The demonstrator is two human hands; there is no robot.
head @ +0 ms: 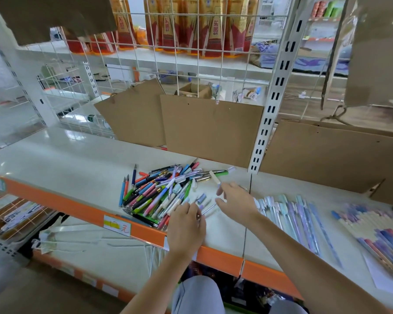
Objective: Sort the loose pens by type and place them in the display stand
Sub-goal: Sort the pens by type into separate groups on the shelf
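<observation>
A heap of loose pens lies on the white shelf, its near side reaching the orange front lip. The left hand rests at the heap's near right corner, fingers bent down onto a few pens; whether it pinches one I cannot tell. The right hand hovers just right of the heap, thumb and forefinger pinching a thin white pen that slants up and away, the other fingers spread loosely. Between the hands lies a patch of bare shelf. Further right, past the shelf seam, a row of pale blue and lilac pens lies side by side, and beyond it a second fan of patterned pens. Brown cardboard sheets stand against the wire grid at the far edge. To the left of the heap the shelf runs open.
</observation>
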